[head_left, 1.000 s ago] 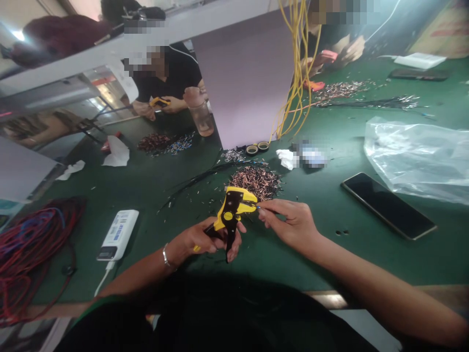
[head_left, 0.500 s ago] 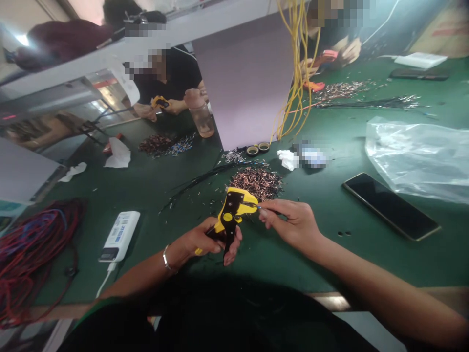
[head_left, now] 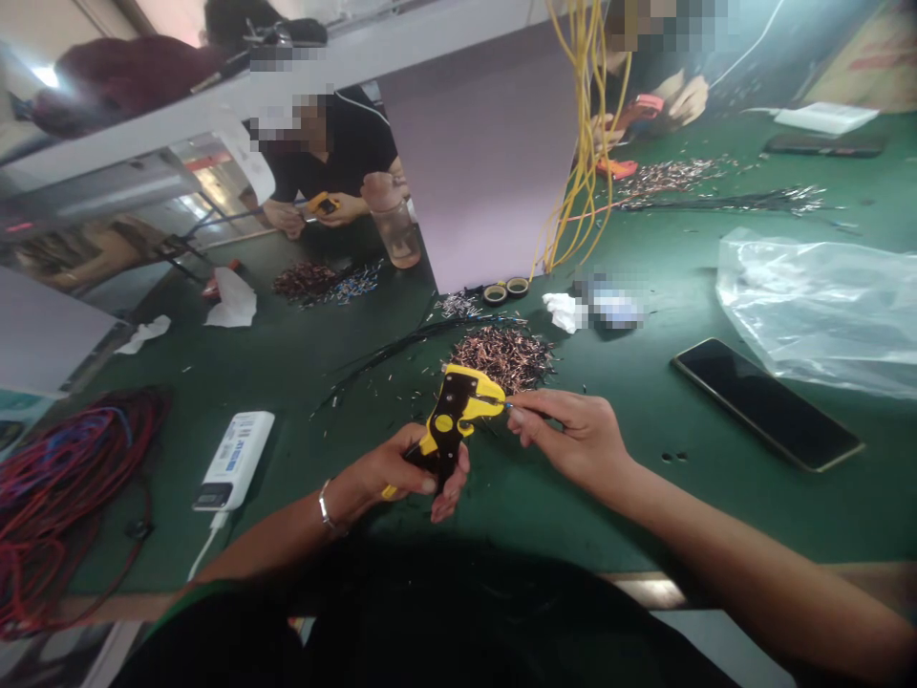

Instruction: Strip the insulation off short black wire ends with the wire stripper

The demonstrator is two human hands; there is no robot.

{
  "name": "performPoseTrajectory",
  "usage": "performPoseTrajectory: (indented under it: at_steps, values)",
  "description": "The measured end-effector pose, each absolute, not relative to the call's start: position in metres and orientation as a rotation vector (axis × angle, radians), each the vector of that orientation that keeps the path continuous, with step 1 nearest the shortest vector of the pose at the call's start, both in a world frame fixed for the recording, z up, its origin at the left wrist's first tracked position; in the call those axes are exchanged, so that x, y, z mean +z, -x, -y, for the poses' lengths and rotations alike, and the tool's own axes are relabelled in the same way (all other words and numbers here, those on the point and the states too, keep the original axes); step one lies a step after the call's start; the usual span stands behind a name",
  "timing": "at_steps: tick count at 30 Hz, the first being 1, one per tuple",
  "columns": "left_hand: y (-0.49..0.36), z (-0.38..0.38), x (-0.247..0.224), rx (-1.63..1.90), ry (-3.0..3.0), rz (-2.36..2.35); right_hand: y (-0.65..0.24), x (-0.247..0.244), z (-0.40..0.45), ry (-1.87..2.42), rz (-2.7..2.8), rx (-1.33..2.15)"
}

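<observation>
My left hand (head_left: 397,468) is shut around the handles of a yellow-and-black automatic wire stripper (head_left: 450,420). My right hand (head_left: 573,435) pinches a thin wire (head_left: 508,405) between thumb and fingers. Its short tip reaches the stripper's yellow jaw, and the fingers hide most of the wire. Just beyond the tool lies a heap of short copper-ended wire pieces (head_left: 501,358), close to but apart from both hands. A loose bundle of thin black wires (head_left: 394,352) stretches across the green bench mat (head_left: 573,516) to the left of that heap.
A white power bank (head_left: 233,461) and a red-and-blue wire coil (head_left: 64,487) lie left; a black phone (head_left: 766,403) and clear plastic bag (head_left: 817,320) lie right. Yellow wires (head_left: 584,134) hang ahead. Co-workers (head_left: 330,162) work across the bench, one holding a similar stripper (head_left: 322,204).
My hands and the stripper have shifted only slightly, with the wire tip still at the jaw. The co-worker's stripper across the bench has moved a little to the right.
</observation>
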State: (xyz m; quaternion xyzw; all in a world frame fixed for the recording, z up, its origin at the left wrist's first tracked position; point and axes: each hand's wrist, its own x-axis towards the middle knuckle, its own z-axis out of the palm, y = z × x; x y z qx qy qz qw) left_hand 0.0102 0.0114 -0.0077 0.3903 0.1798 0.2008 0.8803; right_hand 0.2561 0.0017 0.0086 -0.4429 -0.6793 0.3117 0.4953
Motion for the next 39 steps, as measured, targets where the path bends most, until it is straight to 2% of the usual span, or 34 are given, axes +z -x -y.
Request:
performPoseTrajectory:
  at_steps: [39]
  values:
    - [-0.015, -0.005, 0.003, 0.428, -0.790, -0.452, -0.261, 0.011, -0.006, 1.087, 1.705, 0.818]
